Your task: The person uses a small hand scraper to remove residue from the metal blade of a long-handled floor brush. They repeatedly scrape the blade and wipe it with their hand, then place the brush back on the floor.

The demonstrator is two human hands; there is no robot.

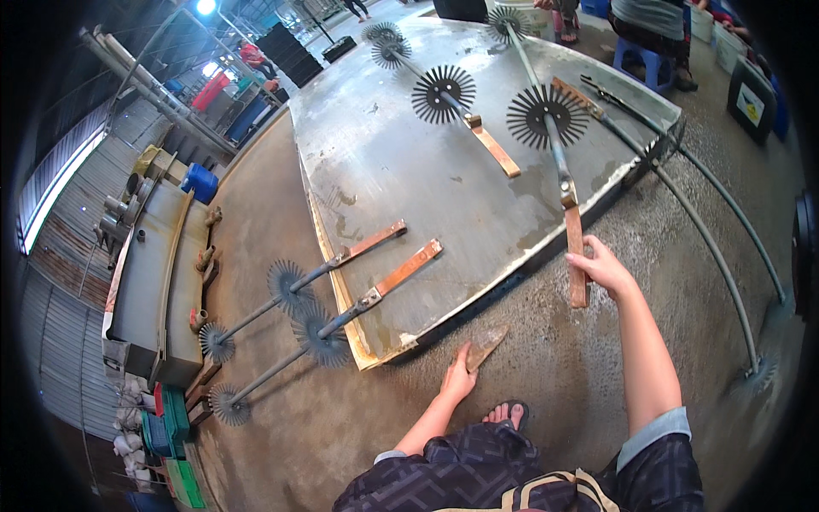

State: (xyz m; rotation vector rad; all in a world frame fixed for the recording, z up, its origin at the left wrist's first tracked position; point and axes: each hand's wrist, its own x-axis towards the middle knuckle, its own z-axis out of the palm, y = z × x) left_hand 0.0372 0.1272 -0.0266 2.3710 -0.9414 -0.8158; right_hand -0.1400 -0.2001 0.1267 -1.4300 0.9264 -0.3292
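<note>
My right hand (604, 270) is closed around the flat copper bar (574, 224) at the near end of a grey rod (558, 158). Black toothed discs (526, 115) sit along that rod, which lies over the metal table. Below the table's front edge, my left hand (458, 382) pinches a thin, flat brownish piece (487, 344); its exact kind is unclear. Another rod with toothed discs (443, 96) and a copper bar (497, 154) rests farther back. At the left corner, two similar copper bars (372, 242) lie on the tabletop, their disc-bearing rods (264, 309) reaching out past its edge.
The metal table (384, 162) has wet patches. Two more rods (699, 224) lean from its right edge toward the wet floor. A grey tank (145, 299) with valves stands left, near green baskets (175, 418). A black jerrycan (752, 100), blue stool (646, 61) and seated people are at far right.
</note>
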